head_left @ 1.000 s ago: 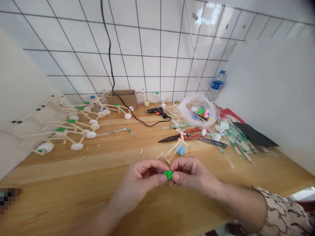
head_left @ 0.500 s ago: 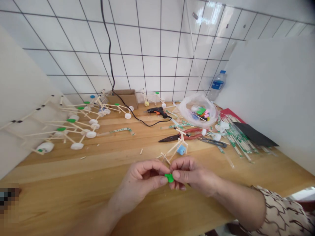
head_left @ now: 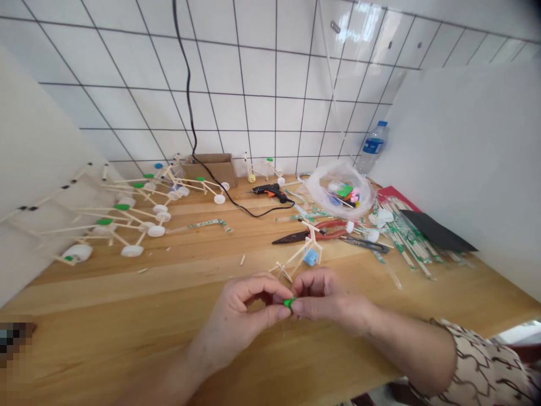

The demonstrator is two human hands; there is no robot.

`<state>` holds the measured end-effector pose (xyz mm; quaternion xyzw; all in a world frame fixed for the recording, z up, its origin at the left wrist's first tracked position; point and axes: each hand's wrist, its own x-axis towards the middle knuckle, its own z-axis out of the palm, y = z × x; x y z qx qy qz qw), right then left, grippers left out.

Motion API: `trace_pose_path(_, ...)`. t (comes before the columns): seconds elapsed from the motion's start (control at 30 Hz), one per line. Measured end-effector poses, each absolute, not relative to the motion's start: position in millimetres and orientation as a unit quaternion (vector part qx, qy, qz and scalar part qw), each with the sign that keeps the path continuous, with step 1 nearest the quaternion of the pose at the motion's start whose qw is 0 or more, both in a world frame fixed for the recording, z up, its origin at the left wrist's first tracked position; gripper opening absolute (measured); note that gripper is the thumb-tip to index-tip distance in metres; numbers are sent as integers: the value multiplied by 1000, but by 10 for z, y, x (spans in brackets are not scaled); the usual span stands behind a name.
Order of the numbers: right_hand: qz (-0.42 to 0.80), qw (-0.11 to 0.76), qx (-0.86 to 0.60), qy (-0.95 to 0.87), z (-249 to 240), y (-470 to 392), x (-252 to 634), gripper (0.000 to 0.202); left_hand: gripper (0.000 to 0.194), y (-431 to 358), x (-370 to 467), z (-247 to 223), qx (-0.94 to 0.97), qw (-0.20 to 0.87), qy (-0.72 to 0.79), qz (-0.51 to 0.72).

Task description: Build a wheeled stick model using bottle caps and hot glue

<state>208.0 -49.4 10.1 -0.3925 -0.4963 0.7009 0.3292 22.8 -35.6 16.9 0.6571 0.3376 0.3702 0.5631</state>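
A small bright green lump [head_left: 289,303] is pinched between the fingertips of both hands, low in the middle of the view. My left hand [head_left: 249,304] holds it from the left with thumb and fingers. From the right, my right hand [head_left: 323,296] grips it, its thumb covering part of the lump. Just beyond the hands stands a small frame of thin wooden sticks [head_left: 296,256] with black tips and a light blue block [head_left: 311,257]; its near end is close to the fingers.
Several stick models with white wheels [head_left: 132,251] stand at the left. Behind are a glue gun [head_left: 270,192] and cardboard box [head_left: 215,169]. Pliers [head_left: 291,237], a plastic bag [head_left: 315,189], wrapped sticks [head_left: 406,237], black sheet [head_left: 439,230] and bottle [head_left: 372,145] lie or stand right.
The fingers of my right hand have closed in further over the green lump, so less of it shows. The frame and the other objects have stayed in place.
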Motion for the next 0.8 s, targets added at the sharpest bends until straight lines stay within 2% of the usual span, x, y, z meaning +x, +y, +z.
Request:
trace_pose_path(0.5,684,318,-411,-511,124,-483,2056,27,4,-378,250,210,705,491,339,383)
trace_pose_path(0.8,700,322,-403,-495,122,-490,2070,25,7,-380,240,186,704,491,337,387)
